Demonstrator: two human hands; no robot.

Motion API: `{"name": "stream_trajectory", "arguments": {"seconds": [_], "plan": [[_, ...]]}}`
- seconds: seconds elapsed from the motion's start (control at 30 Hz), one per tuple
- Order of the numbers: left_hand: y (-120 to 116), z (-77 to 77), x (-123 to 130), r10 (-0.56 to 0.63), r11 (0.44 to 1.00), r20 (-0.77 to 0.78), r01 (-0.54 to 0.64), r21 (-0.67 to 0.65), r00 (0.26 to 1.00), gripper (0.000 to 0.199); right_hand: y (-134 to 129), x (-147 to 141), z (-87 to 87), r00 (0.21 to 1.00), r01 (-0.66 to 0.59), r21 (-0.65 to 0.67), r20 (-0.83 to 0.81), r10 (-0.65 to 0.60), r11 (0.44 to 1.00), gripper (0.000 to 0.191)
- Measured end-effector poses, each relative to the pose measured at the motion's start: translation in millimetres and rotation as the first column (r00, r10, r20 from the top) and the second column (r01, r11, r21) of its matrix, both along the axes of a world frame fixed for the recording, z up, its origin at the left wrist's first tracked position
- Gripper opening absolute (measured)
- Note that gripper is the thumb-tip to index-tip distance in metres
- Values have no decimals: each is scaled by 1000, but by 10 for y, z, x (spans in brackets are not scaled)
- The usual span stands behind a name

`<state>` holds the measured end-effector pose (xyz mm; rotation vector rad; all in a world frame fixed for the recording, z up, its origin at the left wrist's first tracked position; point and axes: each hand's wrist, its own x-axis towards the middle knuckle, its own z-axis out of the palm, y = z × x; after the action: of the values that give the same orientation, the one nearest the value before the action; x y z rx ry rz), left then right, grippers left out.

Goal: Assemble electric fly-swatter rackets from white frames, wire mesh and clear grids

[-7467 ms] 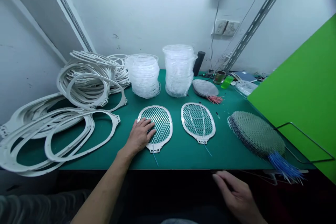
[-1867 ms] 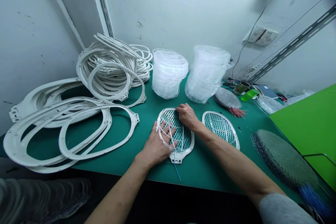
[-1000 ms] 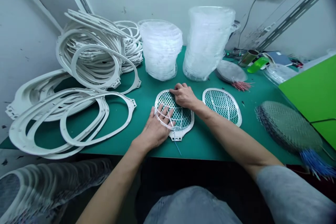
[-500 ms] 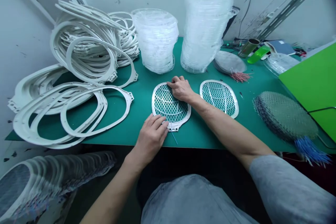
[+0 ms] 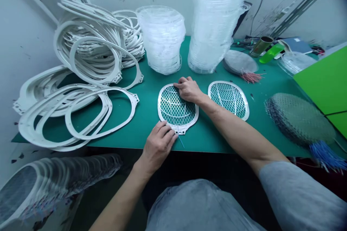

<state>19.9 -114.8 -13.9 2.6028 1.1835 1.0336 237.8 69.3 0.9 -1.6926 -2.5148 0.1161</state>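
A white oval racket frame point(image 5: 197, 112) with a diamond-patterned metal mesh point(image 5: 173, 106) in it lies flat on the green table. At its far rim my right hand point(image 5: 189, 90) presses with bent fingers, the index finger on the rim, part of the mesh hidden beneath. My left hand point(image 5: 159, 141) has its fingers closed against the near left edge, beside the frame's neck. A thin blue wire point(image 5: 181, 141) sticks out from the neck towards the table's front edge. Right of my right forearm lies a second white frame with mesh point(image 5: 229, 98).
White frames point(image 5: 89, 50) are heaped at the left. Two stacks of clear plastic pieces point(image 5: 161, 39) stand at the back. Grey mesh discs with red wires point(image 5: 240, 61) and a mesh pile with blue wires point(image 5: 299, 115) lie right. Assembled frames point(image 5: 73, 173) are stacked below the table's left edge.
My left hand has slid slightly right and down along the frame's neck. My right hand stays at the far rim. The whole view has shifted a little.
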Motion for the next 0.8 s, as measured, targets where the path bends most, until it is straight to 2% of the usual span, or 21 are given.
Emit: {"name": "stream_trajectory", "arguments": {"seconds": [0.13,0.3,0.37,0.47,0.53,0.6,0.67,0.8], "plan": [[-117,-49,51,44,999,-105,-41,33,994,29,-6,-17,10,1000,1,19,1,-1,1000,45],[-135,-37,71,63,997,-155,-54,58,986,30,-31,52,105,999,-14,-2,-46,14,1000,44],[-134,-34,73,70,996,-154,-60,69,986,28,-216,105,169,992,-64,35,-108,67,997,43],[-142,-47,72,71,996,-156,-60,72,985,28,-752,159,227,949,-218,128,-205,241,967,33],[-148,-62,66,65,996,-156,-56,64,986,28,-1152,170,220,898,-349,96,-251,362,932,27],[-151,-73,57,58,997,-152,-51,52,987,28,-1449,165,186,876,-396,67,-271,399,916,23],[-150,-72,50,54,998,-146,-48,42,988,27,-1591,146,147,882,-379,52,-282,378,924,21],[-146,-35,51,57,998,-151,-51,44,987,25,-1574,93,124,905,-358,36,-232,356,933,20]]}}
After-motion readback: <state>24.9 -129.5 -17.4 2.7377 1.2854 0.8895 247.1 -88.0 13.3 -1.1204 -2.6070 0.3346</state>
